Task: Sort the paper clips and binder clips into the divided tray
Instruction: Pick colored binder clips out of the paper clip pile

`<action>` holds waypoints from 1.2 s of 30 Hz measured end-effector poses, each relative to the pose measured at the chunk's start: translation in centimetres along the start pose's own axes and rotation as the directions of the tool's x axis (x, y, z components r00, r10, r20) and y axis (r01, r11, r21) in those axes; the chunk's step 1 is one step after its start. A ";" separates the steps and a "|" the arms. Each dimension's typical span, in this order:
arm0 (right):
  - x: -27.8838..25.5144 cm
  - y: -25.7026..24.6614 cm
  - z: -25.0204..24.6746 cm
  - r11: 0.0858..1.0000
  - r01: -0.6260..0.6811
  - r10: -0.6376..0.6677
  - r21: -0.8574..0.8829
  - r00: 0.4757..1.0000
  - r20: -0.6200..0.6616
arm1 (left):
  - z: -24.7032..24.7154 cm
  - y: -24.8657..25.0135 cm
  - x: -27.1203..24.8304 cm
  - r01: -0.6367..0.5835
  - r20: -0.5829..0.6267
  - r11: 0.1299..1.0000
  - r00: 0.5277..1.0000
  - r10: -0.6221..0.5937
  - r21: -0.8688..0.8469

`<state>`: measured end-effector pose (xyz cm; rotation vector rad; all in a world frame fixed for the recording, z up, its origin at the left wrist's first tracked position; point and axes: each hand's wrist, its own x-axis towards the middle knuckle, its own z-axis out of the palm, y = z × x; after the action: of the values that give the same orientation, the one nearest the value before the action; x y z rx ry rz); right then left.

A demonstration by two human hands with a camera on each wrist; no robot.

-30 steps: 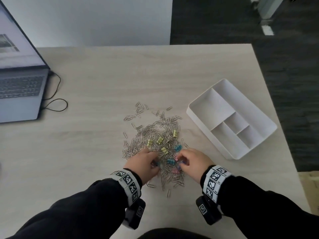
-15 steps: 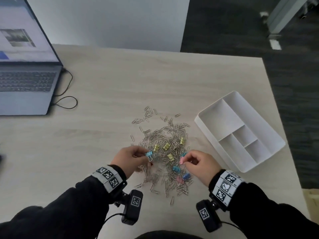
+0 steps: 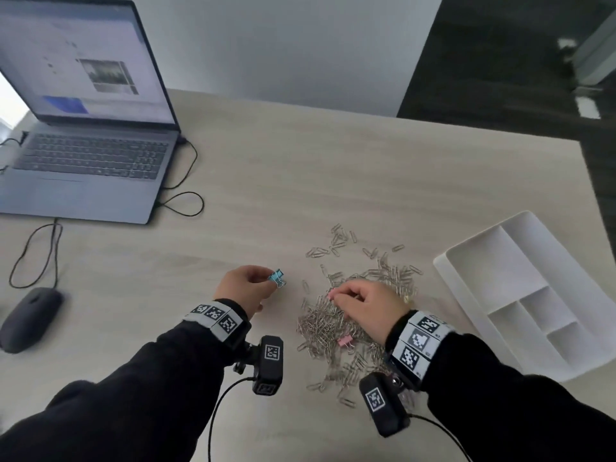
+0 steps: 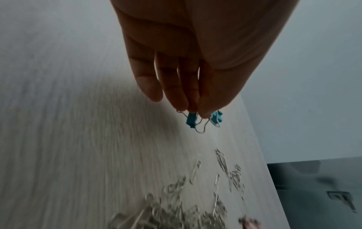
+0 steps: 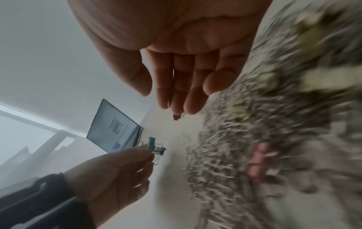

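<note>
A heap of silver paper clips (image 3: pixel 328 323) lies on the desk with coloured binder clips mixed in, one pink binder clip (image 3: pixel 345 341) lying on top of it. My left hand (image 3: pixel 269 281) hovers left of the heap and pinches two blue binder clips (image 4: pixel 191 120) by their wire handles. My right hand (image 3: pixel 336 296) is above the heap's middle and pinches a pink binder clip (image 3: pixel 331 296) at its fingertips. The white divided tray (image 3: pixel 448 261) stands to the right of the heap; its compartments that show hold nothing. Yellow binder clips (image 5: pixel 313 80) show as blurs in the right wrist view.
An open laptop (image 3: pixel 90 151) stands at the far left with its cable (image 3: pixel 181 203) looped on the desk. A dark mouse (image 3: pixel 30 318) lies at the left edge. The desk's right edge runs just behind the tray.
My left hand has lifted the blue binder clips out of the heap and carried them left. My right hand still pinches the pink clip, now over the heap's middle. The head view swung left.
</note>
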<state>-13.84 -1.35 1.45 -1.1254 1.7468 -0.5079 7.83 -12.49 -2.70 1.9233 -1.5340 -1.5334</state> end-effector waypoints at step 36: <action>-5.2 9.6 -4.5 0.963 -0.118 0.076 -0.243 0.982 -0.175 | 10.0 3.6 -3.7 -0.538 0.427 0.625 0.840 0.336 0.566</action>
<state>-21.65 7.14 -1.02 -1.1932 2.0442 -0.3309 -1.98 -7.10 -2.24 1.4053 -2.7471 -1.1326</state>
